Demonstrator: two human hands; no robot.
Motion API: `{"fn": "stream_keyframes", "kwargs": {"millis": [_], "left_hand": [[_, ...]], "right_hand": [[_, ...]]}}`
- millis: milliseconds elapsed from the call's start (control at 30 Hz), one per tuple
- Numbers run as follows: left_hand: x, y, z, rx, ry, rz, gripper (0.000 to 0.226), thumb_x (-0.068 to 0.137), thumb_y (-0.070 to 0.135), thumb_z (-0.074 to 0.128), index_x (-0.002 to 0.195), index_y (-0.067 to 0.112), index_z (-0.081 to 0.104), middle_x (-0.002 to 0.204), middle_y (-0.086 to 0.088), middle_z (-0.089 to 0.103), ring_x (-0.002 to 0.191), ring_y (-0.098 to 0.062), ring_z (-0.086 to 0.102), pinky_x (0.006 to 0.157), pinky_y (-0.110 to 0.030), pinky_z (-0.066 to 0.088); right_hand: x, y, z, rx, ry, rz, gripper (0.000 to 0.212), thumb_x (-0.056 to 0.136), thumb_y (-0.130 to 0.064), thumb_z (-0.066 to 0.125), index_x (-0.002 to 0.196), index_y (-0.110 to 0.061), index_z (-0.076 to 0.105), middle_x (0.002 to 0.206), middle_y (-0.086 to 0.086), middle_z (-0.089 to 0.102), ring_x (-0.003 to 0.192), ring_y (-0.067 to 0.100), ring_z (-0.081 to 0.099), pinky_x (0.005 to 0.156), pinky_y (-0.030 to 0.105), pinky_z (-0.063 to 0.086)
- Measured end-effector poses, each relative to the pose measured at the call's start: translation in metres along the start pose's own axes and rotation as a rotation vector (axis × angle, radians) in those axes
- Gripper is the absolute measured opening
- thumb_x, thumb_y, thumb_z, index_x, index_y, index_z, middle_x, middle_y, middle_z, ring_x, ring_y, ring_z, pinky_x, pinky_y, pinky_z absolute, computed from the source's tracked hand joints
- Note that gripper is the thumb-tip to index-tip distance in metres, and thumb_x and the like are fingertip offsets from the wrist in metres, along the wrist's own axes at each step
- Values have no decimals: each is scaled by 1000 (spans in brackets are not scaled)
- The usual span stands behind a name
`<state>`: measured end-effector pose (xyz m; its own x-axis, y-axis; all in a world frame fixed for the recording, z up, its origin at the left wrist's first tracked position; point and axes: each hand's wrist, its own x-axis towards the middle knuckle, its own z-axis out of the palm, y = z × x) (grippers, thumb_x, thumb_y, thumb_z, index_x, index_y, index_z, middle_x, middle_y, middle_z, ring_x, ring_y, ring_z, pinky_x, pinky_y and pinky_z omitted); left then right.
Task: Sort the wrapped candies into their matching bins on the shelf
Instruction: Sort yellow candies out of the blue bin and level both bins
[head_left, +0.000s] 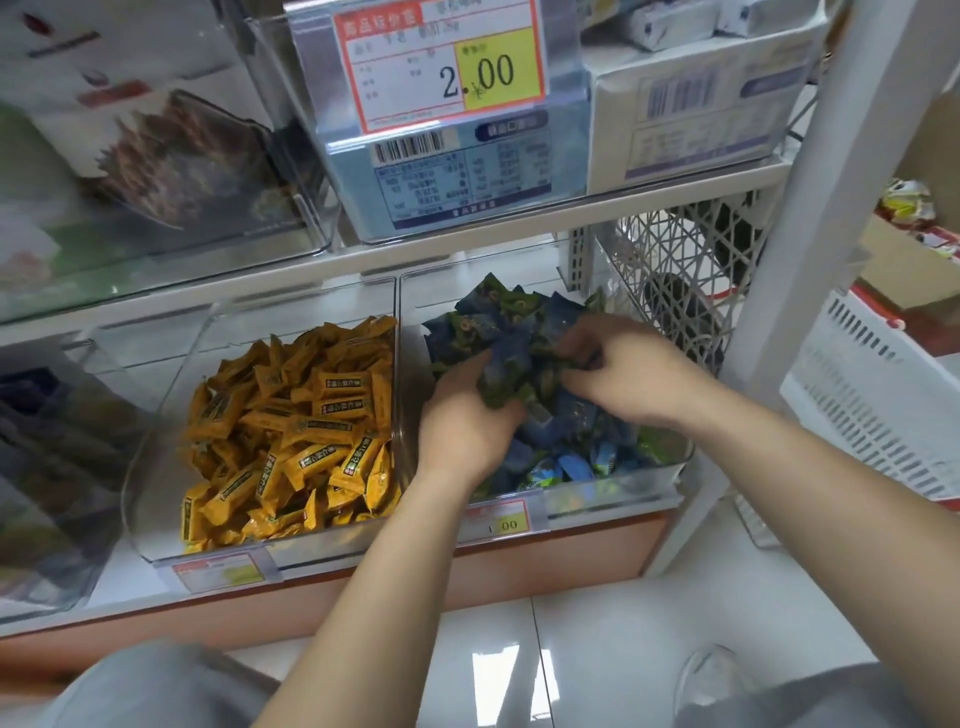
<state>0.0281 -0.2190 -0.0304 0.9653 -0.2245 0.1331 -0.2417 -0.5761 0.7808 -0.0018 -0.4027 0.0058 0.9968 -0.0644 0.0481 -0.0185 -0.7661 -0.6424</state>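
Both hands are down inside the right bin (675, 470), a clear box on the low shelf (545, 569). This bin is full of blue and green candies (571, 447). The left hand (465, 431) has its grip curled round a bunch of these candies and holds it up over the pile. The right hand (631, 371) is just beside it, and its grip is closed too, with the fingers pinching the same bunch from the other side. The left bin (171, 374) touches the right bin and is full of yellow candies (301, 415). A small price tag (496, 522) sits on the front of the right bin. A big price tag (447, 62) hangs on the shelf above. A white basket (883, 395) stands off to the right.
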Motion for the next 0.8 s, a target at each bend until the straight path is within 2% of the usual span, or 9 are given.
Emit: {"fn": "stream_keyframes", "kwargs": {"millis": [67, 167, 233, 300, 400, 500, 600, 700, 800], "left_hand": [[-10, -1, -2, 159, 32, 167, 31, 78, 26, 71, 108, 31, 69, 109, 7, 65, 102, -15, 59, 81, -22, 42], [-20, -3, -7, 192, -38, 271, 18, 82, 19, 66, 96, 29, 73, 105, 11, 62, 102, -6, 56, 83, -19, 42], [-26, -3, -11, 118, -258, 255, 21, 85, 22, 60, 98, 31, 74, 97, 21, 64, 99, 1, 58, 81, -13, 41], [-29, -2, -15, 135, -525, 207, 32, 84, 36, 54, 112, 35, 71, 109, 22, 68, 107, 5, 57, 90, -15, 42], [-31, -5, -17, 405, -705, 276, 50, 82, 59, 47, 126, 41, 62, 126, 17, 64, 117, -6, 54, 98, -30, 45], [-35, -7, -20, 626, -666, 369, 54, 80, 69, 43, 127, 44, 57, 125, 15, 62, 121, -14, 47, 95, -40, 46], [-39, -16, -22, 678, -578, 371, 55, 79, 71, 44, 123, 42, 57, 123, 15, 62, 125, -12, 44, 91, -39, 48], [-44, -22, -20, 687, -506, 373, 51, 78, 69, 49, 120, 41, 58, 119, 15, 63, 124, -9, 45, 85, -36, 48], [-47, -24, -17, 668, -459, 365, 48, 77, 69, 50, 115, 41, 59, 113, 16, 63, 117, -7, 47, 79, -33, 47]], "right_hand": [[-6, 2, 7, 5, -238, -41, 8, 84, -24, 72, 85, -32, 69, 82, -15, 69, 79, 9, 64, 61, 14, 45], [-8, 7, 19, -126, -580, -16, 9, 87, -27, 74, 96, -27, 76, 91, -14, 72, 84, 10, 65, 77, 25, 51], [-4, 8, 22, -260, -624, -13, 12, 85, -29, 75, 96, -25, 74, 82, -16, 65, 75, 9, 59, 66, 24, 47], [1, 5, 24, -425, -598, -39, 12, 83, -26, 77, 94, -23, 72, 76, -13, 59, 72, 13, 56, 55, 22, 40], [5, 2, 20, -577, -514, -18, 14, 83, -10, 67, 95, -15, 73, 90, 1, 69, 83, 23, 64, 63, 27, 52], [7, 1, 16, -670, -410, -27, 21, 81, -1, 63, 96, -12, 73, 97, 9, 70, 87, 28, 67, 75, 32, 58], [4, 2, 13, -476, -334, -89, 17, 83, -11, 67, 93, -23, 76, 82, -10, 69, 76, 9, 65, 65, 18, 51], [-7, 1, 21, -269, -502, -108, 15, 91, -24, 67, 102, -25, 77, 83, -22, 66, 75, -1, 60, 64, 11, 42], [-5, 7, 37, -378, -561, -110, 20, 94, -23, 64, 108, -19, 76, 103, -6, 74, 89, 12, 65, 78, 24, 50]]}}
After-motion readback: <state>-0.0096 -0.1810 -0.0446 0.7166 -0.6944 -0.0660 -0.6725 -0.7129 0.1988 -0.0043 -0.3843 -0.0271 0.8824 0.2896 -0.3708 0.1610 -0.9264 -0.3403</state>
